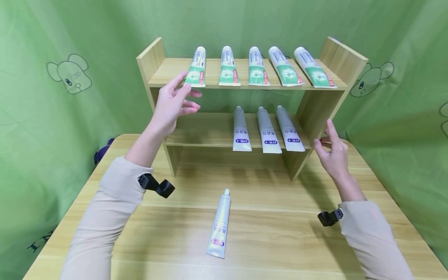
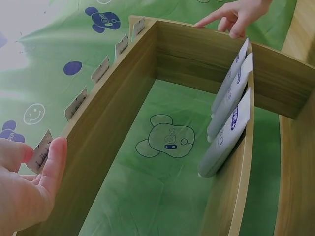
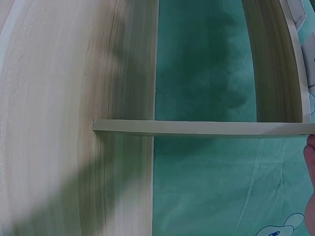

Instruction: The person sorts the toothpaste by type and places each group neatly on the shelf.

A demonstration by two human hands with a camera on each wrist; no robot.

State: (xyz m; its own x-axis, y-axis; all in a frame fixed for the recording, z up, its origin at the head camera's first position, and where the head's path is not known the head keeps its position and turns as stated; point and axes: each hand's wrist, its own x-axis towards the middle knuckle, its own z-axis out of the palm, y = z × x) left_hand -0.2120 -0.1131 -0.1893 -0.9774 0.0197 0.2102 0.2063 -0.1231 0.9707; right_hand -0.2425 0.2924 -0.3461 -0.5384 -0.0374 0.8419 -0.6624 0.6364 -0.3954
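My left hand [image 1: 171,103] is at the left end of the rack's top shelf, its thumb and index finger pinching the flat end of the leftmost green-and-white toothpaste tube [image 1: 197,70]. In the left wrist view that tube's crimped end [image 2: 40,153] shows between the fingers. Against the outer face of the wooden rack's right side panel [image 1: 316,109], my right hand [image 1: 334,153] rests its fingertips, holding nothing. On the table in front lies a white toothpaste tube [image 1: 219,225], cap end toward the rack.
Several more green-and-white tubes [image 1: 258,68] line the top shelf. Three white tubes [image 1: 268,132] lie on the right part of the lower shelf [image 1: 199,128]. The rack stands on a wooden table [image 1: 273,233] before a green curtain [image 1: 105,42].
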